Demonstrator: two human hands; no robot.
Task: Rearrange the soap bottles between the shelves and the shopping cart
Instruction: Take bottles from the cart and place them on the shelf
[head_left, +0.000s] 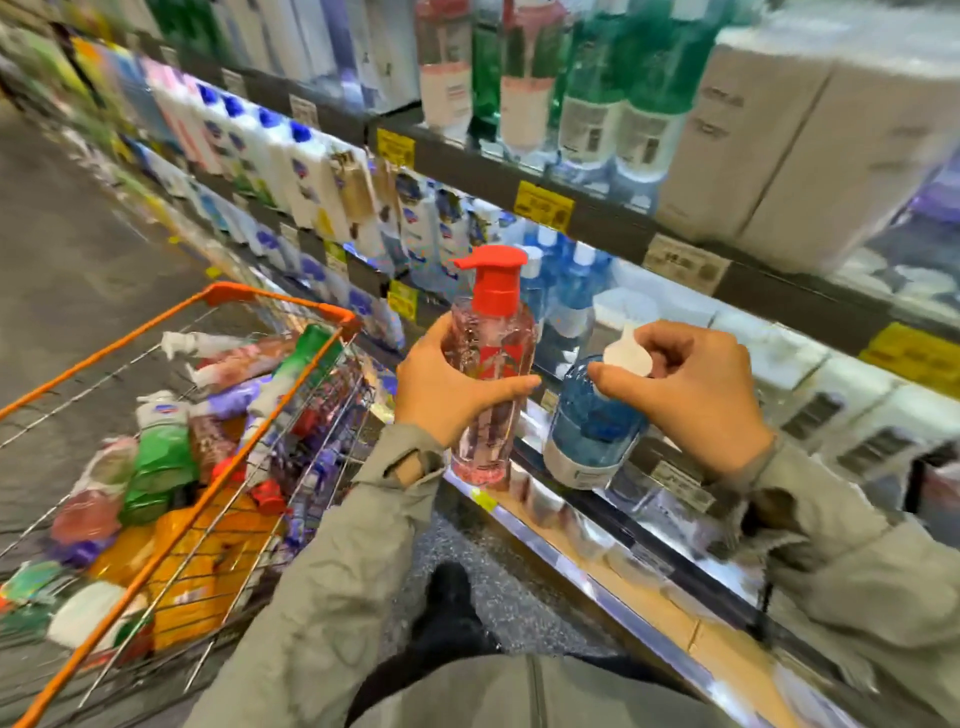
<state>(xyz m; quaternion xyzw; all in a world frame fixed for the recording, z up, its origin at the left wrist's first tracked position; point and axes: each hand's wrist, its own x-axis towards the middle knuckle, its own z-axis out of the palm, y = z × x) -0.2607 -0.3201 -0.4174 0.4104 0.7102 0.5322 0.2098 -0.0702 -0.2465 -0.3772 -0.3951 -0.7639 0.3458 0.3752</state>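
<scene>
Head view: the left hand is wrapped round the middle of an upright pink soap bottle with a red pump, held just right of the shopping cart. The right hand pinches the white pump of a blue soap bottle, which sits below its fingers at the lower shelf edge, just beside the pink one.

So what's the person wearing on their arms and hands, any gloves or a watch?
Both arms are in long sleeves of crinkled grey-green jacket fabric, the left sleeve and the right sleeve alike. The left cuff has a lighter tan strap tab. The left hand and right hand are bare: no gloves, and no watch or ring shows.
</scene>
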